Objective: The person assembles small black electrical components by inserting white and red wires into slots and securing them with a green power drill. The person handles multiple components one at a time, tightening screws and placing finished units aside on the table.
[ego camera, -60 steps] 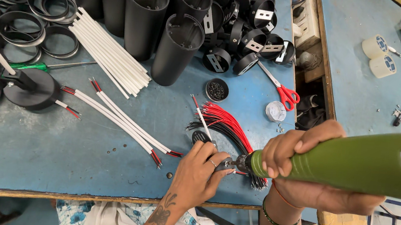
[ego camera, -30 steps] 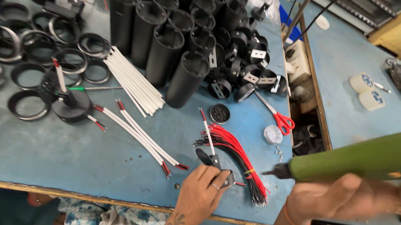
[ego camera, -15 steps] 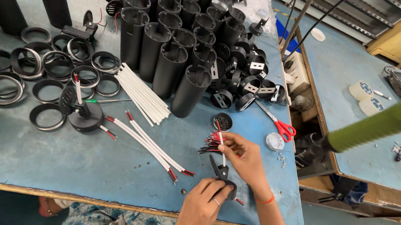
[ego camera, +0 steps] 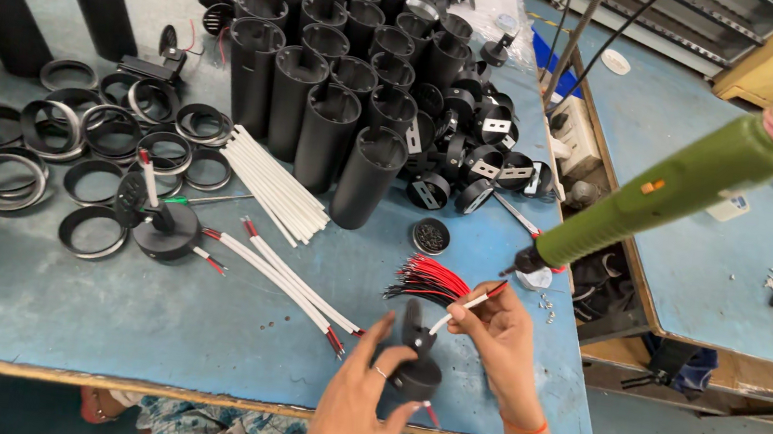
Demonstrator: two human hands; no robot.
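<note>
Landmark: the cluster of upright black tubes [ego camera: 342,96] standing on the blue workbench [ego camera: 55,315]; every place below was reckoned from it
Black fitting: a small round black part [ego camera: 414,373] with an upright bracket, held above the bench's near edge, well in front of the tubes and a little to their right
Left hand: the left hand [ego camera: 363,406] cupped the fitting's round base from below and the side, thumb and fingers closed on it, the index finger raised clear
Right hand: the right hand [ego camera: 496,341] pinched a white-sleeved wire [ego camera: 464,305] with a red tip between thumb and fingertips, clamped on it, its lower end at the fitting's bracket
How the fitting would handle: judged rigid, light and smooth-sided, so best taken round the base rim as it was; the thin bracket looked the weaker place to grip
How the wire would handle: judged light and bendy, apt to flex if held far back; a hold close to the working end seemed surest
Red wire bundle: loose red wires [ego camera: 423,279] lay on the bench just beyond the hands, in front of the tubes
Green driver: a green power screwdriver [ego camera: 661,195] hung right of the tubes, tip just above the right hand, held by neither hand
White sleeved wires: more lay [ego camera: 287,278] in front of the tubes, left of the hands
Black rings: scattered [ego camera: 105,132] left of the tubes
</note>
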